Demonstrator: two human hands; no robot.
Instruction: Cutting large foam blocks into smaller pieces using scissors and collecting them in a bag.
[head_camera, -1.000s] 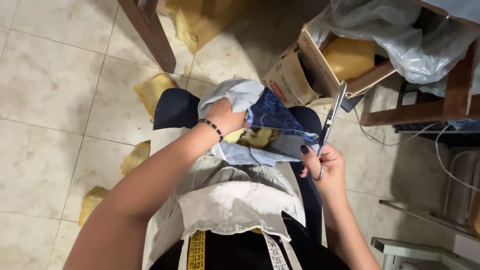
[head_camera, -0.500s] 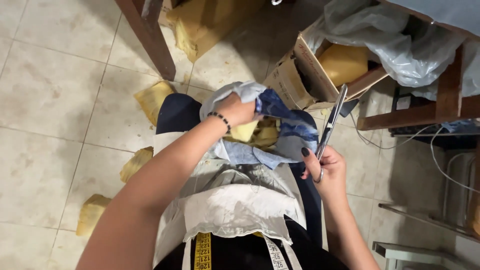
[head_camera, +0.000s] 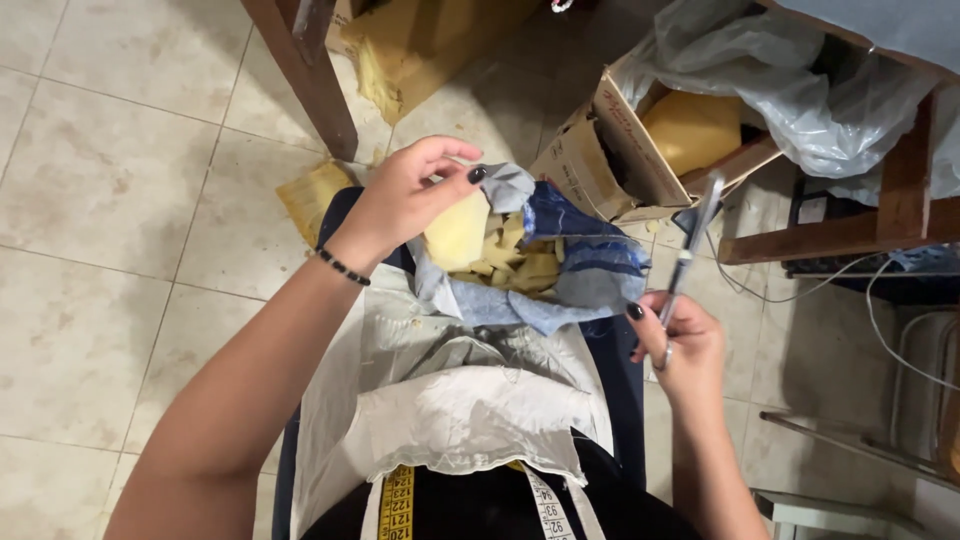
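Left hand (head_camera: 400, 200): pinches a yellow foam piece (head_camera: 456, 232) above the lap.
Right hand (head_camera: 685, 345): closed around scissors (head_camera: 690, 245), blades up, blurred, probably shut.
Cloth (head_camera: 560, 275): blue, on lap, cradling foam scraps (head_camera: 520, 262).
Cardboard box (head_camera: 600, 150): on floor beyond.

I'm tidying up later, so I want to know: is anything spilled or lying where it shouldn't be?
Yes. Yellow foam scraps lie loose on the tile floor beside the person's knee, under a wooden table leg. More foam pieces sit in the blue fabric on the lap. The cardboard box is tipped on its side, foam showing inside.
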